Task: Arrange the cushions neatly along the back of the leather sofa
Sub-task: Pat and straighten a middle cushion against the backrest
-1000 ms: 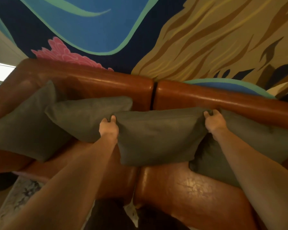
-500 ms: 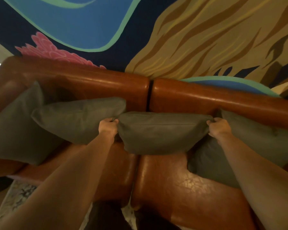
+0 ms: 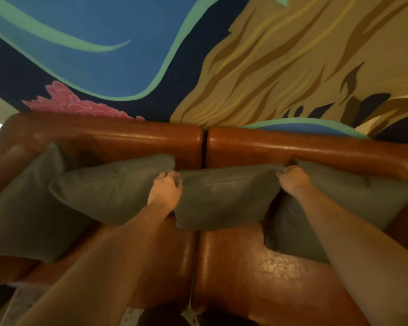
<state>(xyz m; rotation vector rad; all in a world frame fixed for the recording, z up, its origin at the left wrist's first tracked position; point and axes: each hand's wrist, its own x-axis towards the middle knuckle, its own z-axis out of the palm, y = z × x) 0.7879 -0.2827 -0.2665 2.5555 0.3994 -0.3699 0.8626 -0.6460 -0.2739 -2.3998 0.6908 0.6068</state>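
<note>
Several grey-green cushions lean along the back of the brown leather sofa [image 3: 139, 140]. The middle cushion [image 3: 226, 196] stands against the backrest over the seam between the two seats. My left hand [image 3: 166, 190] grips its upper left corner, and my right hand [image 3: 293, 178] grips its upper right corner. To its left lies a second cushion [image 3: 108, 187], partly behind my left hand, and a third cushion [image 3: 24, 208] leans in the sofa's left corner. A fourth cushion [image 3: 353, 203] sits on the right, partly covered by my right forearm.
A painted wall with blue, teal, pink and tan shapes [image 3: 198, 55] rises right behind the sofa. The leather seat [image 3: 269, 278] in front of the cushions is bare. A patterned rug [image 3: 17, 302] shows at the lower left by the sofa's front edge.
Both hands have pushed the middle cushion back and upright against the backrest; it now shows less of its face. My hands stay on its top corners.
</note>
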